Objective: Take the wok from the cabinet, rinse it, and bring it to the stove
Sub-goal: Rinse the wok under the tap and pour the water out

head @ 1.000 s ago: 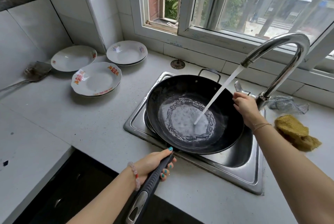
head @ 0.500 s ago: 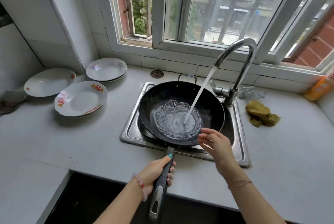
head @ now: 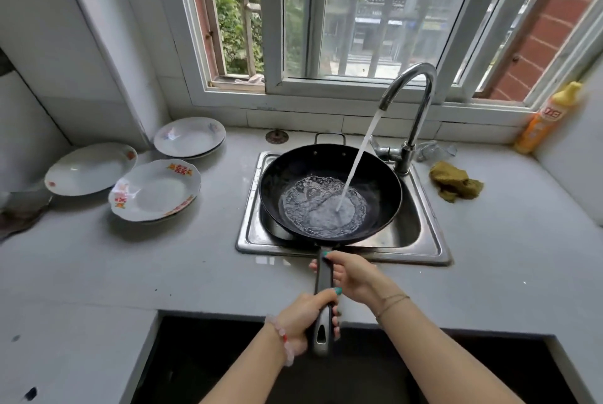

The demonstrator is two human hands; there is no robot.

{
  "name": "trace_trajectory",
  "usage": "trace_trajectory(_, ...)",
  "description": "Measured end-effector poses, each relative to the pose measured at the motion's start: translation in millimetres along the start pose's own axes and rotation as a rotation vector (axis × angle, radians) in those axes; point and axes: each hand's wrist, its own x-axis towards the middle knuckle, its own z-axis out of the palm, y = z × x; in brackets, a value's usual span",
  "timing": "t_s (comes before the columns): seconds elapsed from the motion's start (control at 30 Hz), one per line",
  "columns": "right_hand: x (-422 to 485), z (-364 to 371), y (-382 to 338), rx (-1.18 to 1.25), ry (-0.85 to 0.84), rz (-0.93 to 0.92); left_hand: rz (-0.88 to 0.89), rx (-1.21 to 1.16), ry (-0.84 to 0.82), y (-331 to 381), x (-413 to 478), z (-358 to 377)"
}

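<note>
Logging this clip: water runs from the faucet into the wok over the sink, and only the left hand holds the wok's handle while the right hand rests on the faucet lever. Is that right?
Not quite. The head view shows both hands on the handle: the right hand grips it nearer the wok, the left hand nearer its end. Water does run from the faucet into the wok over the sink.

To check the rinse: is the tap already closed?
No, water runs from the tap into the wok, which both hands hold.
</note>
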Motion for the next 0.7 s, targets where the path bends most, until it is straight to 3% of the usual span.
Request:
trace_trajectory(0.13, 9.1, 9.9, 0.4, 0.119, -0.064, 0.104, -0.03, -0.016, -0.018, 1.4, -6.9, -2.6)
trace_trajectory(0.47, 24.5, 29.3, 6.6, 0.278, -0.142, 0.124, -0.11, -0.099, -0.051, 6.8, -5.3, -29.6)
trace_trajectory(0.7, 30.3, 14.9, 5.8, 0.351, -0.148, 0.186, -0.05, 0.094, 0.087, -1.0, 5.0, -9.9)
